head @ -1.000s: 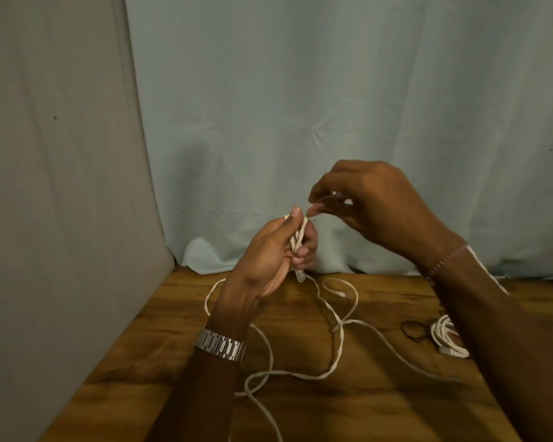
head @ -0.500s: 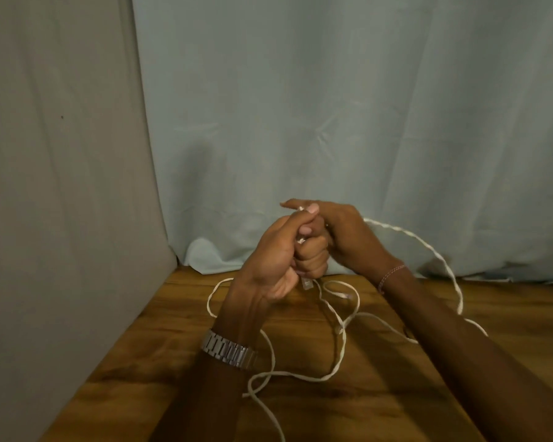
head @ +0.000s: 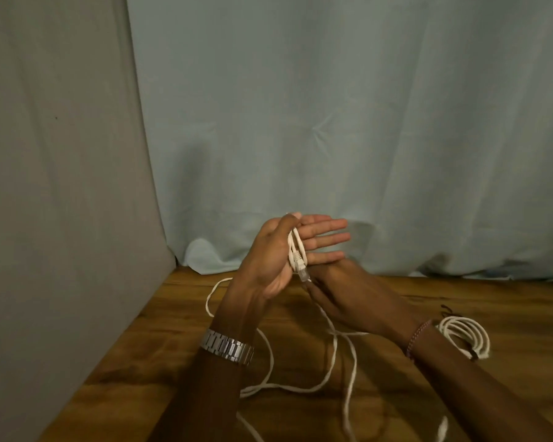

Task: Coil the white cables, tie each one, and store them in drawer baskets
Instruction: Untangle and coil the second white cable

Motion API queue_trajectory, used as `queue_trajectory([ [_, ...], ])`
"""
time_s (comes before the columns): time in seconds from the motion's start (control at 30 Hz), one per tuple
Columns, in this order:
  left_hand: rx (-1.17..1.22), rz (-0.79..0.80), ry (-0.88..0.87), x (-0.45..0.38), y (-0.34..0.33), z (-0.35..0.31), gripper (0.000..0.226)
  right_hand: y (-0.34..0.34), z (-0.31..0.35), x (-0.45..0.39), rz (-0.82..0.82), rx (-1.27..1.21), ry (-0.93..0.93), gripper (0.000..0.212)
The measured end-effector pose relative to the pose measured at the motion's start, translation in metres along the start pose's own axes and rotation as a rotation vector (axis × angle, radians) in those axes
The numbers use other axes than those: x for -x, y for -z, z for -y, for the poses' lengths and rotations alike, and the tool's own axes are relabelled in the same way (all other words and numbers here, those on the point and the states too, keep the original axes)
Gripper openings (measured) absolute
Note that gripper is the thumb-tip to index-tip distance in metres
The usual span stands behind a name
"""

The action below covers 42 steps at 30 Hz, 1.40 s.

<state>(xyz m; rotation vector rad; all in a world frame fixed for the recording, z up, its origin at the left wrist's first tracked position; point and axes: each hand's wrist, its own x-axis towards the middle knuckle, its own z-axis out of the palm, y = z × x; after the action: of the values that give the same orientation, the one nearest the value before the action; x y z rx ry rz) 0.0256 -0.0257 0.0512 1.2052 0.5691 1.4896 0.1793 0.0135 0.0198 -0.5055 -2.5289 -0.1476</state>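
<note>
My left hand [head: 276,253] is raised above the table, its fingers stretched out to the right. Loops of the white cable [head: 296,247] hang between its thumb and palm, and the thumb pinches them there. The cable's clear plug [head: 303,272] dangles just under the loops. My right hand [head: 351,293] lies lower with its back toward me. Its fingertips meet the cable right below the plug, though the grip itself is hidden. The loose length of cable [head: 332,355] trails over the wooden table [head: 508,393].
A second white cable, coiled [head: 465,336] and bound with a dark tie, lies on the table at the right beside my right wrist. A thin dark band [head: 449,312] sits just behind it. Cloth backdrops close off the back and left sides.
My left hand's fingers have uncurled and straightened. My right hand has swung from above the left hand down beneath it, bringing the cable round. The coiled cable is visible again.
</note>
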Motion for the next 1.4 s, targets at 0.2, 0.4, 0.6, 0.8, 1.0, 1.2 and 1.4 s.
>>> queue_trajectory([
  [0.2, -0.165, -0.045, -0.023, -0.001, 0.006, 0.001, 0.047, 0.025, 0.016, 0.004, 0.021, 0.101, -0.010, 0.016],
  [0.4, -0.476, -0.151, -0.053, 0.005, 0.009, -0.002, 0.043, 0.073, 0.029, -0.007, 0.132, 0.018, 0.072, 0.045],
  [0.6, -0.518, 0.031, 0.027, 0.013, 0.001, -0.006, 0.054, 0.101, 0.015, -0.039, -0.075, 0.436, 0.329, 0.014],
  [0.8, -0.303, 0.211, 0.212, 0.011, 0.000, -0.005, 0.070, 0.129, -0.022, -0.062, -0.305, 0.462, 0.334, 0.026],
  [1.0, -0.139, 0.375, 0.210, 0.010, -0.007, -0.001, 0.046, 0.104, -0.050, -0.085, -0.276, 0.388, 0.014, 0.084],
  [1.2, 0.013, 0.366, 0.147, 0.013, -0.014, -0.007, 0.043, 0.040, -0.060, -0.075, -0.122, 0.140, -0.118, 0.049],
  [1.4, 0.018, 0.135, -0.022, 0.013, -0.010, -0.014, 0.051, -0.017, -0.028, -0.031, -0.092, -0.078, -0.159, 0.043],
])
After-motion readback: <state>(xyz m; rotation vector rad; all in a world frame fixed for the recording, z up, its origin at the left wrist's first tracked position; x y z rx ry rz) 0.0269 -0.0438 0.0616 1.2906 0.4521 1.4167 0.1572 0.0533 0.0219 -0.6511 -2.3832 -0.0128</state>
